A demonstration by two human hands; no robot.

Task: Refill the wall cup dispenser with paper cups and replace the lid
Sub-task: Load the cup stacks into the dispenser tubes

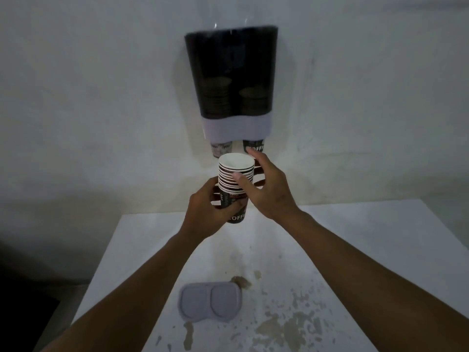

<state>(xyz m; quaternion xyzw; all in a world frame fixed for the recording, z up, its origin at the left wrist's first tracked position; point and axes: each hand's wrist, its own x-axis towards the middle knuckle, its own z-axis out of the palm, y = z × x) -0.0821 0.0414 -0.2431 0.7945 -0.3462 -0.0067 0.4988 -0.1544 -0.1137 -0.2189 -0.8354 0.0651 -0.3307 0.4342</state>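
Observation:
A stack of nested paper coffee cups (236, 174) is held upright in front of the wall, just below the dispenser. My left hand (206, 212) grips the bottom cup of the stack. My right hand (264, 185) holds the upper part, thumb in front and fingers behind. The wall cup dispenser (232, 80) has a dark see-through body with two tubes, each partly filled with cups, and a pale lower band. One cup pokes out below each tube, left (221, 148) and right (253, 145). The grey double-round lid (210, 302) lies on the table.
A white table (355, 250) with chipped, stained paint stands against the pale wall (101, 97) under the dispenser. Dark floor shows past the table's left edge.

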